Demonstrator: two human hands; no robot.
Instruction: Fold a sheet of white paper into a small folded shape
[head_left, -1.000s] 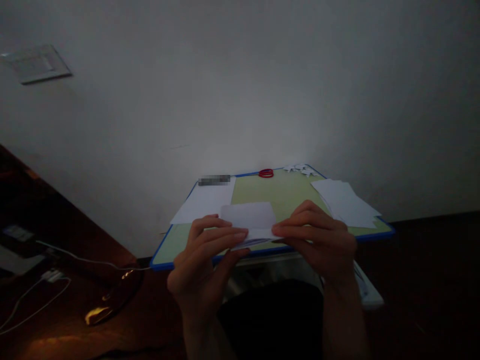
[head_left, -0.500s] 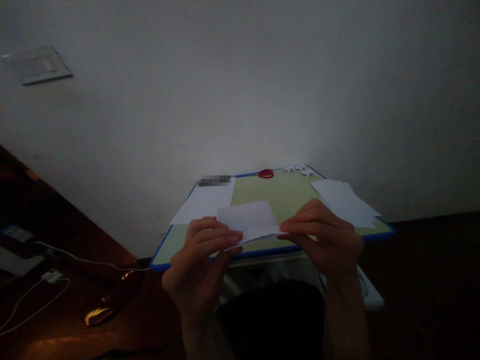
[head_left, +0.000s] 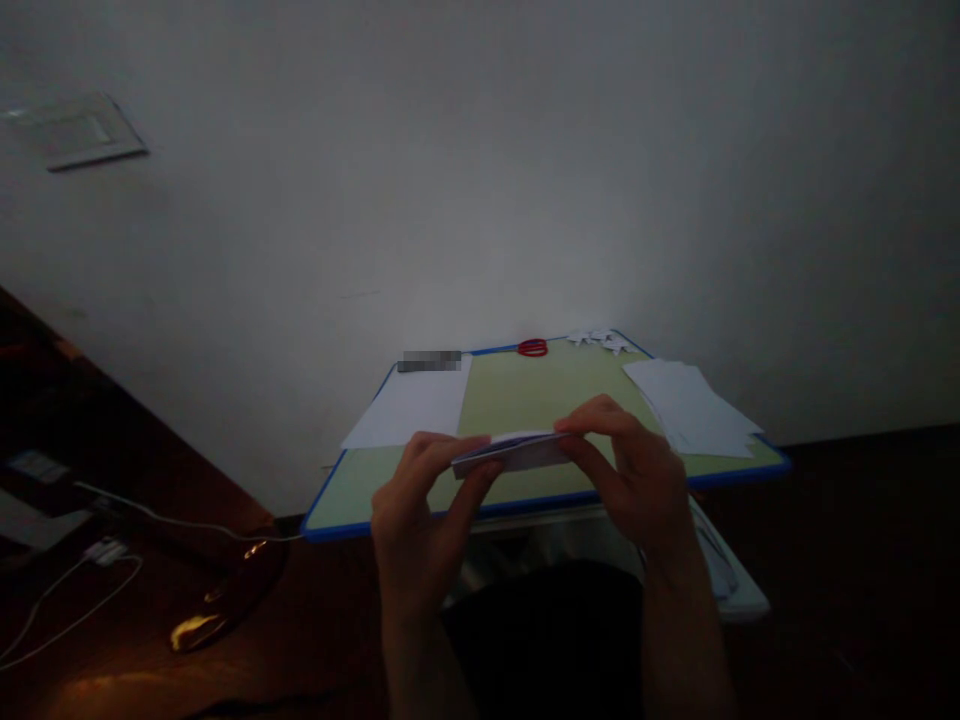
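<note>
A small folded white paper (head_left: 514,451) is held in the air over the near part of a green board with a blue rim (head_left: 525,395). My left hand (head_left: 424,515) pinches its left end between thumb and fingers. My right hand (head_left: 637,470) pinches its right end the same way. The paper lies nearly flat and edge-on to me, its layers pressed together. Both wrists come up from the bottom of the view.
A white sheet (head_left: 412,408) lies on the board's left part and a stack of white sheets (head_left: 694,405) on its right. A red ring (head_left: 532,347) and small white paper shapes (head_left: 600,340) sit at the far edge. White cables (head_left: 90,560) run over the dark floor at left.
The upright flap of the paper has been folded down, so the paper is now flat and thin. Both hands have risen slightly and moved closer to the paper's ends.
</note>
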